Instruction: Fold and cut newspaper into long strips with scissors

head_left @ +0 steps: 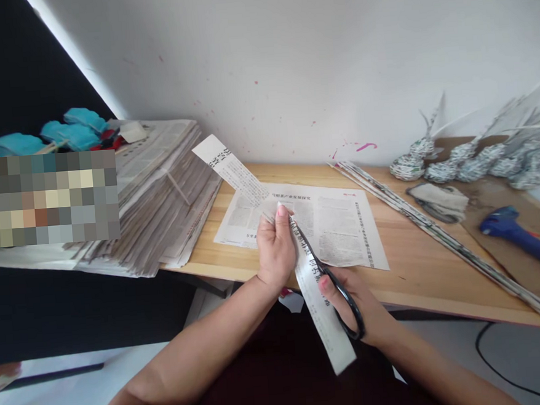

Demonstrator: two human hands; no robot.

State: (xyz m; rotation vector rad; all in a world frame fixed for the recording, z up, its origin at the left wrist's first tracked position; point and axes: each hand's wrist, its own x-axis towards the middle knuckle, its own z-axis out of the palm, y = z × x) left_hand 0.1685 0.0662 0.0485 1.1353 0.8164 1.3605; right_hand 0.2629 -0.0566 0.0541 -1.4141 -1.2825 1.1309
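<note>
My left hand is closed around a long newspaper strip, thumb pressed on top. One end of the strip angles up to the left, and the other hangs down past the table edge toward my lap. In my right hand is a pair of scissors with black handles, my thumb through one loop. Their blades point up and left along the strip, tips close to my left fingers. I cannot tell whether the blades are cutting. Beneath my hands a newspaper sheet lies flat on the wooden table.
At left stands a tall newspaper stack with blue packets on top. Rolled paper sticks lie diagonally at right. Beyond are woven paper gourd shapes, a grey cloth and a blue glue gun on cardboard.
</note>
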